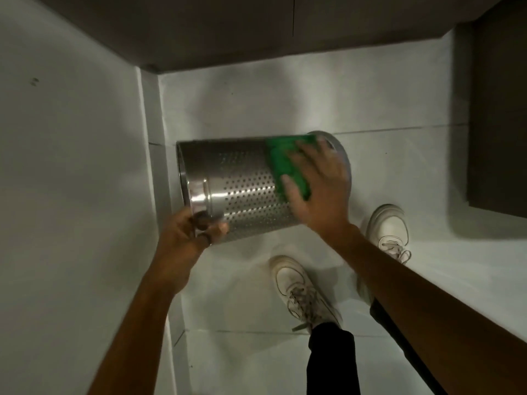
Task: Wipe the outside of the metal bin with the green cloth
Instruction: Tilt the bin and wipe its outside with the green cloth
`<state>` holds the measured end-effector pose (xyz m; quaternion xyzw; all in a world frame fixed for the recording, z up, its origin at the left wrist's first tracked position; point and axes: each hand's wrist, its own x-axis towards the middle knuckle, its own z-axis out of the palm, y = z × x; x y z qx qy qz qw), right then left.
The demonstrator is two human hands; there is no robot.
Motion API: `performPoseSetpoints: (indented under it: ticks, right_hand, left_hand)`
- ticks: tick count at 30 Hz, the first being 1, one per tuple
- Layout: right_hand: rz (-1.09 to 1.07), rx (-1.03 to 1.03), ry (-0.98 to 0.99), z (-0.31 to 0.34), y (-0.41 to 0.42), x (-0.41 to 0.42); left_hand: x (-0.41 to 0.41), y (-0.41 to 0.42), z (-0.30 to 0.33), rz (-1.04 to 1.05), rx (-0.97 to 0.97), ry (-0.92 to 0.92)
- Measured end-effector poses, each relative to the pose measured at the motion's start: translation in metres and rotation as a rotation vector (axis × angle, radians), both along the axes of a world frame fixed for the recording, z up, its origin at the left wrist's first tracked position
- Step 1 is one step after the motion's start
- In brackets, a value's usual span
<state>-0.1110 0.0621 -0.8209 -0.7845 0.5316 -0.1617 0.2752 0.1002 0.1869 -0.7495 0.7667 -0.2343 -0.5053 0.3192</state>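
Observation:
A perforated metal bin (239, 183) is held off the floor on its side, its open rim to the left and its base to the right. My left hand (188, 238) grips the rim at the lower left. A folded green cloth (285, 163) lies pressed against the bin's wall near the base. My right hand (319, 183) lies flat on the cloth with its fingers spread. The hand hides part of the cloth and of the bin's base.
A white wall (71, 166) stands close on the left. My two white shoes (302, 292) stand on the pale tiled floor (256, 360) below the bin. A dark cabinet front (499, 124) is at the right, and a dark panel (228, 29) runs along the top.

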Motion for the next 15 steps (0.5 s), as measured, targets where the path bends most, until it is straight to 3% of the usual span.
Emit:
performPoseSetpoints:
  ticks: [2, 4, 8, 10, 13, 15]
  right_hand:
    - [-0.293, 0.169, 0.086, -0.004, -0.001, -0.015]
    - [-0.324, 0.156, 0.094, -0.002, 0.003, 0.0]
    - [0.179, -0.185, -0.182, 0.006, 0.024, 0.032]
    - [0.306, -0.249, -0.155, -0.002, 0.026, 0.016]
    - [-0.16, 0.03, 0.038, -0.014, 0.024, -0.02]
    - [-0.329, 0.132, 0.096, -0.015, 0.023, -0.021]
  left_hand:
    - [0.005, -0.011, -0.001, 0.036, 0.043, 0.102]
    - [-0.001, -0.022, -0.004, 0.078, 0.026, 0.12]
    - [-0.021, -0.008, -0.008, -0.064, -0.056, -0.033]
    - [-0.016, 0.01, -0.01, -0.186, 0.012, -0.133]
    - [0.01, 0.02, -0.003, -0.117, 0.096, -0.012]
    - [0.02, 0.011, -0.002, -0.092, 0.082, 0.048]
